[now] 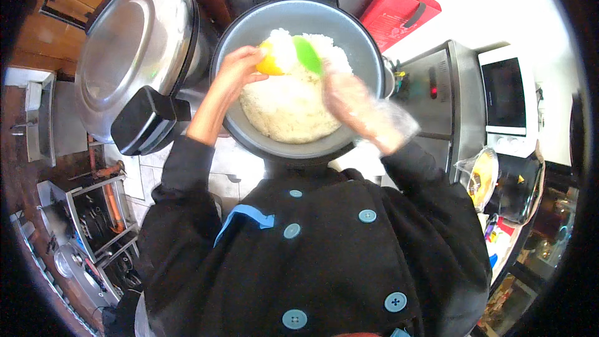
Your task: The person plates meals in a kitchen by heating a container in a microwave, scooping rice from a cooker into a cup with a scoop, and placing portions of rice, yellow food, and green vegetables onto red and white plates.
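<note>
A large round rice cooker pot (234, 117) stands before me with its lid raised, and cooked rice (290, 112) fills its lower part. My left hand (238, 70) grips a yellow bowl (270, 62) by its side, over the rice; white rice shows in it. A bright green paddle (307, 55) touches or lies just beside the rice near the bowl. My right hand (348, 96), blurred and wearing a clear plastic glove, is closed around the paddle's near end. Its handle is hidden by the fingers.
Left of the pot stands a big steel cooker with a closed lid (121, 47). A red box (398, 14) lies behind at the right. Farther right are a steel cabinet (426, 84), a white microwave oven (505, 96) and a plastic-wrapped item (482, 178). A metal rack (100, 215) stands at lower left.
</note>
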A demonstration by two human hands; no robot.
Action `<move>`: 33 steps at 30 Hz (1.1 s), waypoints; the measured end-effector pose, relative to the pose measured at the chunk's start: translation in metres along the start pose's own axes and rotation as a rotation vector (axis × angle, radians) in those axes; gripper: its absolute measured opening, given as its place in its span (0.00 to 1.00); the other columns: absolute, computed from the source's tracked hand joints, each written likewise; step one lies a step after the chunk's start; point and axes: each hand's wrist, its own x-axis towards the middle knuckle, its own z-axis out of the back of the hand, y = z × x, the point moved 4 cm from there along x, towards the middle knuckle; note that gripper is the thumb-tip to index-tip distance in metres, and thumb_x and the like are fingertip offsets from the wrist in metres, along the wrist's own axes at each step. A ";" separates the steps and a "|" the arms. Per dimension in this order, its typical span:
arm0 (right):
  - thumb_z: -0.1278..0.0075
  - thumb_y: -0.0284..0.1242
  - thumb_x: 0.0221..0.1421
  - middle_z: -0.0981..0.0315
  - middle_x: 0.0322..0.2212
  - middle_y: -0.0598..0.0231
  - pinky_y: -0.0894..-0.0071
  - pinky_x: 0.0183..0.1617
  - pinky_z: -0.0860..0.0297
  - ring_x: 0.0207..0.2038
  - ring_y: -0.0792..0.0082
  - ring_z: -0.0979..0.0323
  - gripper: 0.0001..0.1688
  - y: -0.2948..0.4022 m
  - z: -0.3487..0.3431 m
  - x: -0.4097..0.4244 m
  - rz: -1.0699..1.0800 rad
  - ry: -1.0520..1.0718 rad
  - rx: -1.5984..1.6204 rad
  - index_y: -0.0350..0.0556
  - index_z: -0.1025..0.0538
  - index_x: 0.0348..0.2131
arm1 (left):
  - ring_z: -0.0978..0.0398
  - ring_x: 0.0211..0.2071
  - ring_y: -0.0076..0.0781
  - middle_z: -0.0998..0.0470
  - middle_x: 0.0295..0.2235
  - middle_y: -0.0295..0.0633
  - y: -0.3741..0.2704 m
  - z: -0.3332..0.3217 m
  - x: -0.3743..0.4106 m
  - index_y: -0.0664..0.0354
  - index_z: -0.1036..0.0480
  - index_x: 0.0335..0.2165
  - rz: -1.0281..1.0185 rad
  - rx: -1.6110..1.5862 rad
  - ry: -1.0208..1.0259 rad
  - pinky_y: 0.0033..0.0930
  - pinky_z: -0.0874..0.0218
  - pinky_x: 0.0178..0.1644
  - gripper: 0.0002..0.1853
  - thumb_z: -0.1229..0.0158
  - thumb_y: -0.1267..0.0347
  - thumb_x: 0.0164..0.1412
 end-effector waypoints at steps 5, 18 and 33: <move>0.54 0.22 0.50 0.29 0.28 0.45 0.58 0.36 0.34 0.33 0.50 0.29 0.24 0.016 0.063 0.002 0.063 -0.111 0.256 0.41 0.35 0.49 | 0.30 0.41 0.35 0.30 0.38 0.42 -0.010 -0.002 -0.037 0.58 0.35 0.31 -0.157 -0.422 0.216 0.42 0.37 0.49 0.07 0.51 0.66 0.59; 0.58 0.34 0.58 0.26 0.24 0.57 0.68 0.31 0.33 0.24 0.60 0.28 0.20 0.027 -0.001 -0.016 0.015 -0.132 0.745 0.48 0.32 0.49 | 0.34 0.45 0.30 0.32 0.45 0.44 -0.037 -0.047 -0.074 0.64 0.30 0.23 -0.574 0.080 0.095 0.30 0.39 0.46 0.07 0.42 0.71 0.52; 0.57 0.39 0.58 0.45 0.10 0.81 0.82 0.13 0.53 0.11 0.86 0.50 0.18 0.003 -0.014 -0.030 -0.679 0.220 1.250 0.45 0.29 0.39 | 0.32 0.44 0.30 0.34 0.47 0.47 -0.005 -0.031 -0.068 0.64 0.32 0.23 -0.447 0.041 0.048 0.35 0.38 0.48 0.06 0.44 0.74 0.52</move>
